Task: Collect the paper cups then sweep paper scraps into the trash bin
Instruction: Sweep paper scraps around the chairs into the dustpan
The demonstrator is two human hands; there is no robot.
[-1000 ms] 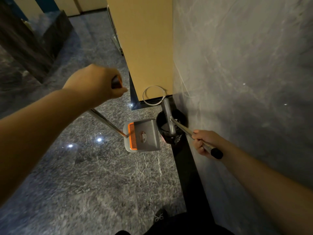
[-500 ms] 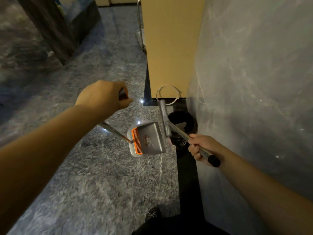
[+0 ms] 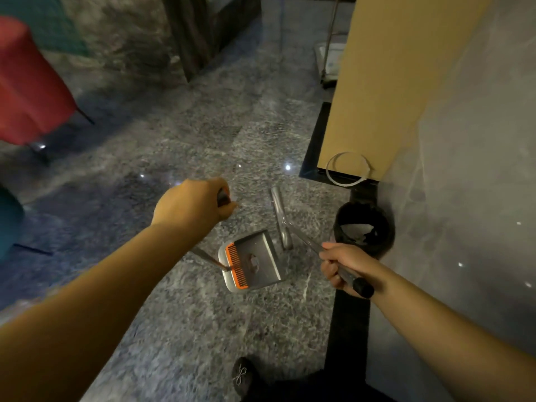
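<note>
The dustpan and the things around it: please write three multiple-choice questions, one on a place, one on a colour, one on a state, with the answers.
1. Where does the trash bin stand?
A. against the grey wall, to the right of the dustpan
B. under the red chair
C. between the person's feet

2. What colour is the comb strip on the dustpan?
A. blue
B. orange
C. white

3. What is the right hand doing?
A. hanging open
B. gripping the broom handle
C. pressing flat on the wall

Answers:
1 A, the bin stands against the wall, right of the pan.
2 B, the toothed strip is orange.
3 B, its fingers curl round the handle; the left hand grips the dustpan's handle.
</note>
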